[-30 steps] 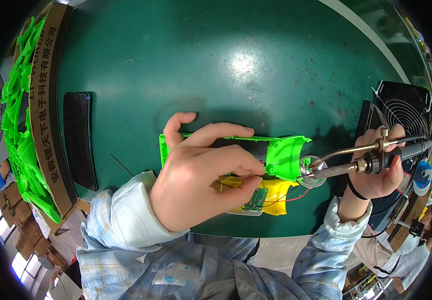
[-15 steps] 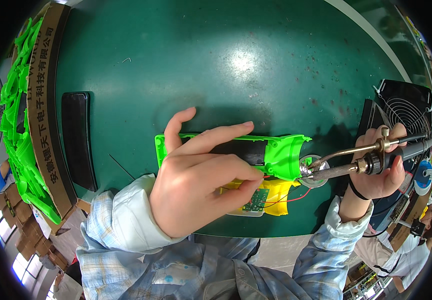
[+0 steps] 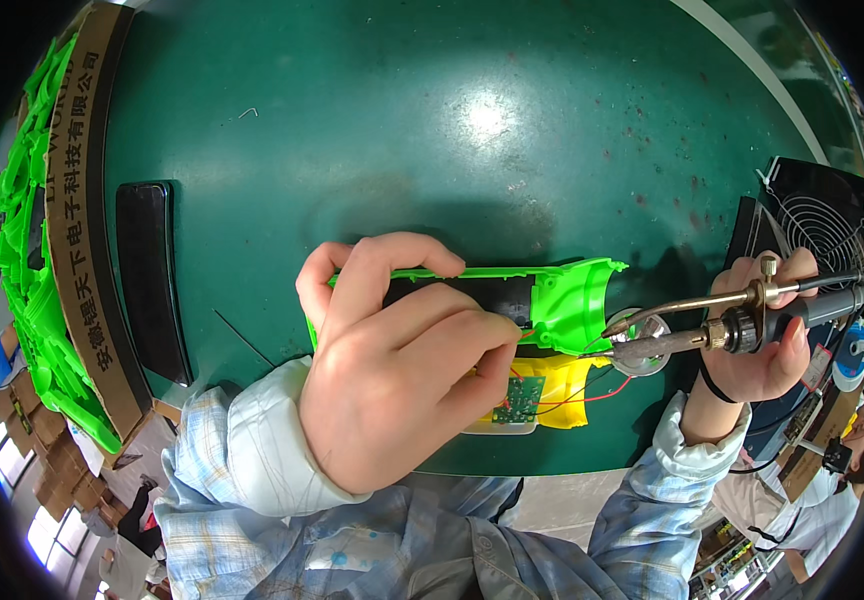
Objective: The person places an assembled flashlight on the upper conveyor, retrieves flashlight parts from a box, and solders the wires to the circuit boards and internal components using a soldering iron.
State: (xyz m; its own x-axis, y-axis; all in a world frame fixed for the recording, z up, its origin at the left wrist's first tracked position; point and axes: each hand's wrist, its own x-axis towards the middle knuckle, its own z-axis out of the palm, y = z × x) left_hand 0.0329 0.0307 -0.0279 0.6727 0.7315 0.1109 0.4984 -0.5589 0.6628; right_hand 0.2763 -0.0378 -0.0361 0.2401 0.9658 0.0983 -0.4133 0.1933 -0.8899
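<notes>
**Left hand closed down over the green shell; iron tip held at its right end**

Compared with half a second ago, the left hand point(image 3: 392, 370) is seen with its fingers curled down again over the green plastic shell point(image 3: 562, 300), where they were spread flatter; the soldering iron point(image 3: 712, 335) is found almost where it was, at the shell's right end.

The shell is laid just below the centre of the frame, its long axis running left to right across the green table point(image 3: 452, 120). Most of its length is covered by the left hand, which is closed on it from above, thumb at the far edge and fingertips bent in toward the near edge; only the right end and a strip of the far edge are left uncovered. Under the fingertips a small green circuit board point(image 3: 520, 398) and a yellow part point(image 3: 562, 385) are seen, with thin red wires point(image 3: 602, 395) trailing to the right.

The iron is gripped in the right hand point(image 3: 762, 345), at the right of the frame, fingers wrapped fully round the handle. Its shaft is pointed left, nearly in line with the shell's long axis, and the tip is brought just beside the shell's open right end. Whether the tip touches anything cannot be told.

The left hand is thus on the shell itself, while the right hand is kept well to its right.

At the left of the frame a dark flat bar point(image 3: 147, 280) and a cardboard box point(image 3: 82, 230) of green parts are seen; a fan point(image 3: 822, 220) is placed at the upper right.
</notes>
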